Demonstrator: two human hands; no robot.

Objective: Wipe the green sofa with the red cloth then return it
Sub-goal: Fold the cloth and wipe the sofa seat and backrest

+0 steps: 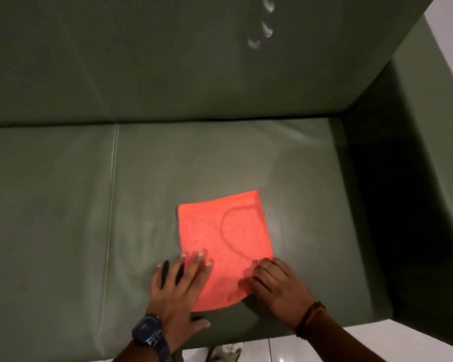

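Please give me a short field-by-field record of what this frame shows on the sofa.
surface: green sofa, seat cushion with a seam to the left of the cloth
cloth: red cloth, folded, lying flat on the seat
left hand: left hand flat, fingers spread, fingertips on the cloth's near-left edge
right hand: right hand fingers curled at the cloth's near-right corner; whether it has a grip is unclear
wrists: watch on the left, dark bracelet on the right
floor: white tiled floor below the seat front

Cloth (224, 241) on sofa (63, 205) seat (right).
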